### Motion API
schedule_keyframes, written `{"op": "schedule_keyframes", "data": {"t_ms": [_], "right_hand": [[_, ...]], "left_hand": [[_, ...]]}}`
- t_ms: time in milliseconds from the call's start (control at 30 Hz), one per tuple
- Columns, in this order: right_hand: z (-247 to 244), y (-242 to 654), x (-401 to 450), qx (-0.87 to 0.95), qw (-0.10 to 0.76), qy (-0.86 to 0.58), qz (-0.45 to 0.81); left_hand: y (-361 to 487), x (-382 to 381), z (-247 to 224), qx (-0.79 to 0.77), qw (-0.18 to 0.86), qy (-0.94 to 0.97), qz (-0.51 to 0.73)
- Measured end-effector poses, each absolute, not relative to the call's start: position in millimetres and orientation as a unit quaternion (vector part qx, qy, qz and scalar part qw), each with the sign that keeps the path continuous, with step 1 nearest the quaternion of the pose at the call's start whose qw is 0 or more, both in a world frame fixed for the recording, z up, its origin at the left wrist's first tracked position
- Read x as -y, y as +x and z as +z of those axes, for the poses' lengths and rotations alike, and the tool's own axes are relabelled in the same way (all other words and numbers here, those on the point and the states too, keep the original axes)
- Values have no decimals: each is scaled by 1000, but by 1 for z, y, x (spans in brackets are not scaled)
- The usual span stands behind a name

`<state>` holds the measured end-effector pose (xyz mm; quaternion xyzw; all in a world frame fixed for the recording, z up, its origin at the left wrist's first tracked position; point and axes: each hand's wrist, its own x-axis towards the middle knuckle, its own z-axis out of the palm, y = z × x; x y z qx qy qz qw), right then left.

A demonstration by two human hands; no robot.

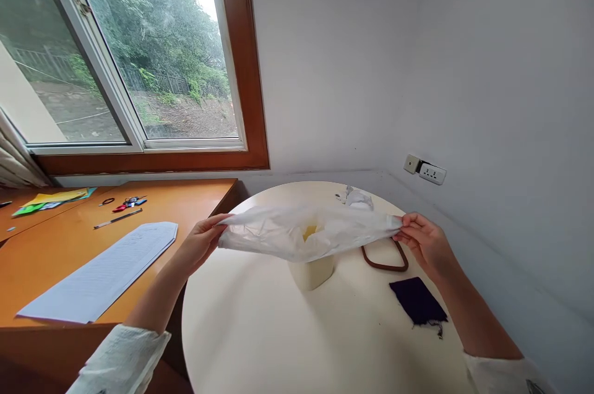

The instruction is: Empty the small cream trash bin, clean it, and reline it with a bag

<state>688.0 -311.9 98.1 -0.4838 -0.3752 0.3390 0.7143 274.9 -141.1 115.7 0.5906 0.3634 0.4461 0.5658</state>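
Between the left grip (202, 239) and the right grip (424, 239) the bag (297, 230) hangs stretched above the table (278, 332). Directly under it stands the container (312, 271). Near the right grip, just inward, lies the loop (385, 265); the cloth (417, 301) lies below it. The paper sheet (99, 273) lies well left of the left grip.

Paper's (106, 273) print seems illegible.

A thin white plastic bag (297, 232), crumpled and half see-through, is stretched flat in the air above the surface, pinched at its two ends.
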Motion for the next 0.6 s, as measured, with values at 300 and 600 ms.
{"op": "schedule_keyframes", "data": {"t_ms": [300, 600], "right_hand": [[70, 698, 334, 426, 610, -610, 273], [87, 691, 355, 500, 525, -664, 183]], "left_hand": [[253, 166, 109, -435, 474, 719, 261], [235, 178, 128, -428, 398, 792, 177]]}}
